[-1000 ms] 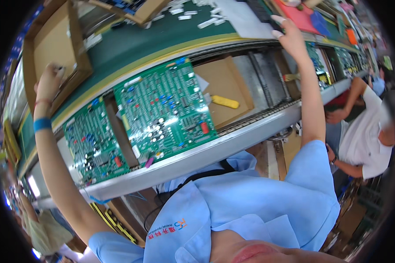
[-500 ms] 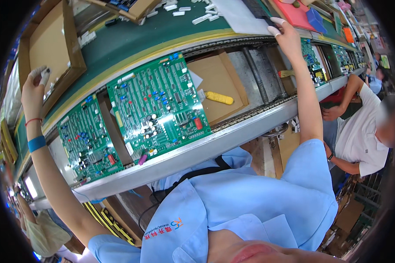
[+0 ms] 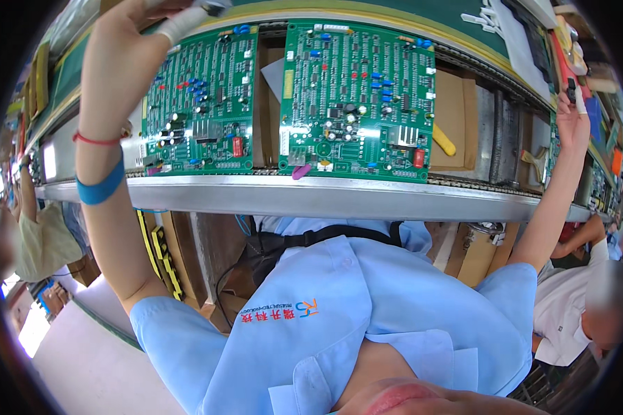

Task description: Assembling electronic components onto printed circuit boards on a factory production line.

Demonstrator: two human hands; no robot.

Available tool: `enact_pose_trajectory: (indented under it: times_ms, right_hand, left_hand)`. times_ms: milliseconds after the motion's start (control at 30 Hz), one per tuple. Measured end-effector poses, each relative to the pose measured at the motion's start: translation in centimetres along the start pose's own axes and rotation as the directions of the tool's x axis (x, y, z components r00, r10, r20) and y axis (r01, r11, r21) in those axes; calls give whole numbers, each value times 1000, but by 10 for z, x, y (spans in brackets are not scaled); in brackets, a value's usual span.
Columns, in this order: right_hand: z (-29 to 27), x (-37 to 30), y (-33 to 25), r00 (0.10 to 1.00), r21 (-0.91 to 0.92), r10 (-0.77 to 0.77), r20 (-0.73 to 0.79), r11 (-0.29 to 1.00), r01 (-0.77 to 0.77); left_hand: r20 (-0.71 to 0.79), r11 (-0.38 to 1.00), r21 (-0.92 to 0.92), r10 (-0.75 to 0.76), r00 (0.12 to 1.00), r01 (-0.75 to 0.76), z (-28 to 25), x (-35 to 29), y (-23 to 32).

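My left hand point(image 3: 121, 69), with white finger covers, is raised over the left end of the green circuit board point(image 3: 201, 104). Its fingertips pinch a small dark and silvery part point(image 3: 217, 7), cut by the top edge; I cannot make out its kind. Far to the right, my right hand point(image 3: 573, 128) reaches past the rail with its fingers closed on a small black component point(image 3: 572, 88). A second green circuit board point(image 3: 356, 104) lies to the right of the first, dotted with capacitors, blue and red parts. A purple piece point(image 3: 301, 171) sits at its lower edge.
The boards rest on a chain conveyor with a metal front rail point(image 3: 339, 197). Beyond runs a green belt point(image 3: 422, 12) with white parts point(image 3: 488, 17). A yellow-handled tool point(image 3: 444, 140) lies in a cardboard box point(image 3: 457, 104). Other people work at left and right.
My view has swung to the right and the boards appear more level. My left hand has come over the left board from beside the cardboard tray. My right hand now holds a small black component.
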State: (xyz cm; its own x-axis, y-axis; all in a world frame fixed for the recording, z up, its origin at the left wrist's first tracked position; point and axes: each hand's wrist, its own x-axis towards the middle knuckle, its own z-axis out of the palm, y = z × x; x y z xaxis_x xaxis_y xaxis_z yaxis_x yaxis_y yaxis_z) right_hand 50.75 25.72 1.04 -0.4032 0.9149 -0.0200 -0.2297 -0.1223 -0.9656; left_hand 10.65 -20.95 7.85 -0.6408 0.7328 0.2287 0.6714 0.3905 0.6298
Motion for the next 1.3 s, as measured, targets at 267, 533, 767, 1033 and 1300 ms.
enact_pose_trajectory:
  times_ms: [267,533,767,1033,1300]
  right_hand:
    - [175,-110,15,654,-20,403,640,859,-511]
    - [284,-200,52,561,-483,252,789,818,312]
    - [297,-232,75,255,-247,-2,967,252,936]
    - [306,-234,75,220,-235,114,969,135,962]
    - [307,-232,73,214,-232,145,966,121,965]
  left_hand:
    - [193,937,174,268,944,-302,17,-42,2]
    - [189,930,228,248,950,-288,19,-62,-5]
    - [173,931,164,298,939,-326,23,-75,-4]
    - [178,949,129,264,948,-289,21,-83,-4]
    - [284,982,26,171,943,-186,14,-74,13]
